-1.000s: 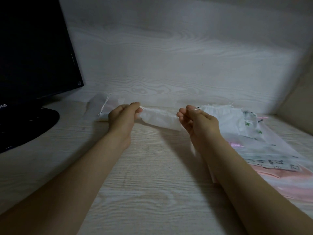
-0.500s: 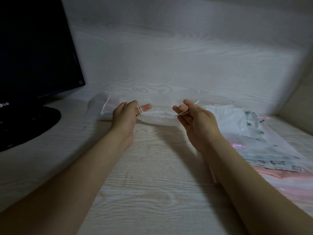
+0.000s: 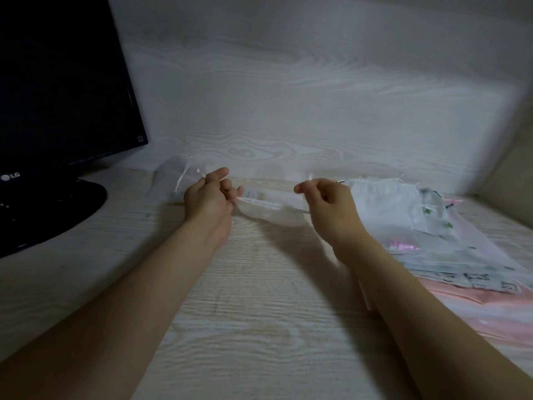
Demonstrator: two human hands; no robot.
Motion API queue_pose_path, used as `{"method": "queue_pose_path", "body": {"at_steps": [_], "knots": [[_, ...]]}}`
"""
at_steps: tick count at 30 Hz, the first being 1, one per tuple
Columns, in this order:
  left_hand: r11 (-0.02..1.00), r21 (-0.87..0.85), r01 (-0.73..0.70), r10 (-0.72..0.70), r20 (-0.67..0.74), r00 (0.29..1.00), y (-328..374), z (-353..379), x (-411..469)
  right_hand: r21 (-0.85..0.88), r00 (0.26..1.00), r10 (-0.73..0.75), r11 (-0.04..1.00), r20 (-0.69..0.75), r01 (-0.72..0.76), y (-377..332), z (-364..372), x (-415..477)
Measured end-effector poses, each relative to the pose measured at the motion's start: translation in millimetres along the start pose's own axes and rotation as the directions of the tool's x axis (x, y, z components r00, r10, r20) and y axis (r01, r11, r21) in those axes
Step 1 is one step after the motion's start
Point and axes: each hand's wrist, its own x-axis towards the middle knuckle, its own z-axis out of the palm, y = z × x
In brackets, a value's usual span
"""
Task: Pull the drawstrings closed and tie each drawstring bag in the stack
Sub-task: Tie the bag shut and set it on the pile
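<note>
a small white translucent drawstring bag (image 3: 271,210) is held at the far middle of the pale wood-grain desk (image 3: 259,313), stretched between the two hands with its shadow beneath it. the left hand (image 3: 209,194) has its fingers curled round the bag's left white cord (image 3: 199,171), whose tip pokes up above the knuckles. the right hand (image 3: 326,197) pinches the right white cord (image 3: 310,177) between thumb and curled fingers, with its tip sticking up too. just to the right lies the stack of flat drawstring bags (image 3: 403,223), white on top, printed and pink ones beneath, spreading toward the near right. at the far left, beside the black monitor (image 3: 57,82) on its round black base (image 3: 43,217), another white bag (image 3: 173,176) lies by the pale wood-grain back panel (image 3: 288,96).
</note>
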Motion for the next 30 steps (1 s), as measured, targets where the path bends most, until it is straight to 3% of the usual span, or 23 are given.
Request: {"method": "queue_pose_path", "body": {"at_steps": [3,6,8,9,11,14,16,23,26,30], "knots": [[0.999,0.037,0.023,-0.023,0.006,1.000,6,-1,1,-0.373,0.972,-0.210,0.898,0.102,0.233,2,0,0],[0.988,0.150,-0.043,0.041,0.012,0.999,10,-1,-1,-0.522,0.946,-0.291,0.789,0.145,0.322,13,1,5],[0.929,0.330,-0.167,0.154,0.065,0.986,10,-2,-2,-0.588,0.939,-0.317,0.737,0.133,0.332,18,3,6],[0.850,0.449,-0.275,0.244,0.128,0.961,10,-4,-2,-0.611,0.940,-0.321,0.723,0.115,0.322,18,3,5],[0.583,0.623,-0.522,0.396,0.342,0.852,10,-9,-3,-0.635,0.949,-0.307,0.720,0.071,0.280,14,3,4],[0.241,0.673,-0.699,0.389,0.593,0.705,6,-13,-7,-0.665,0.971,-0.227,0.714,0.075,0.218,12,0,4],[0.118,0.670,-0.733,0.353,0.661,0.662,4,-15,-6,-0.675,0.979,-0.190,0.713,0.077,0.191,13,-2,4],[-0.122,0.665,-0.737,0.117,0.747,0.654,7,-22,7,-0.616,0.990,-0.133,0.777,0.043,0.131,11,-6,5],[-0.154,0.653,-0.742,0.091,0.757,0.647,10,-20,2,-0.623,0.993,-0.105,0.773,0.054,0.116,10,-9,6],[-0.126,0.595,-0.794,0.111,0.804,0.585,13,-23,-5,-0.575,0.972,-0.223,0.787,0.070,0.222,10,-11,1]]}}
